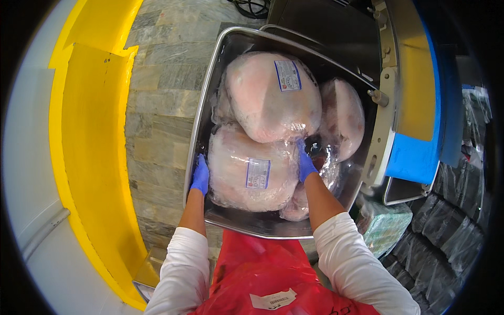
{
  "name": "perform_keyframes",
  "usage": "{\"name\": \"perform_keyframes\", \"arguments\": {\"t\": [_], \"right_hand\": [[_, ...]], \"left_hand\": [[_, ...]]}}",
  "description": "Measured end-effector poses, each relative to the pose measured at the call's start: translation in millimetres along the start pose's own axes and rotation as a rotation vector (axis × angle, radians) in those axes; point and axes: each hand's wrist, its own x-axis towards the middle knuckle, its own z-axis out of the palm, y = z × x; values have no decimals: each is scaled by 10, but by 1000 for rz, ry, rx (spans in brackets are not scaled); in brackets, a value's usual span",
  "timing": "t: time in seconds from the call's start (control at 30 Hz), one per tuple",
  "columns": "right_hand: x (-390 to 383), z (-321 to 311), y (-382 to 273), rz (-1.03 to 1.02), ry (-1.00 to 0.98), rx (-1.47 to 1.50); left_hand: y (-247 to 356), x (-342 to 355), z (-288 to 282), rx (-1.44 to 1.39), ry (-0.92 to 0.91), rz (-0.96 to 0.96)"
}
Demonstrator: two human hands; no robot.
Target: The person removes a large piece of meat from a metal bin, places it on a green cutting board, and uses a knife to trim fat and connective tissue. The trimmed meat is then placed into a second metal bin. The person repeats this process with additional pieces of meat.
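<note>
A deep metal tub (210, 100) holds several large pale pieces of meat in clear plastic wrap. The nearest wrapped piece of meat (231, 168) has a white and blue label facing up. My left hand (200, 176), in a blue glove, presses against its left side, between the plastic and the tub wall. At its right side my right hand (306, 161), gloved the same, grips the wrap near the upper corner. The fingertips of both hands are partly hidden. A second labelled piece (262, 100) lies just beyond, touching the near one. Another wrapped piece (342, 118) rests along the right wall.
White and metal machine parts with a knob (378, 98) crowd the tub's right edge, beside a blue panel (412, 160). Plastic-wrapped stacks (386, 223) stand at the lower right. On the left are grey floor tiles (168, 126) and a yellow barrier (94, 121).
</note>
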Motion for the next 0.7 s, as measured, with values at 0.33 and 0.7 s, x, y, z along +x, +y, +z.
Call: {"name": "perform_keyframes", "arguments": {"t": [0.33,0.7], "right_hand": [[-664,157,-436,279,-134,229],[-401,-13,-268,374,-164,251]], "left_hand": [[-228,404,-124,599,-151,184],[-104,64,-18,-285,-472,39]]}}
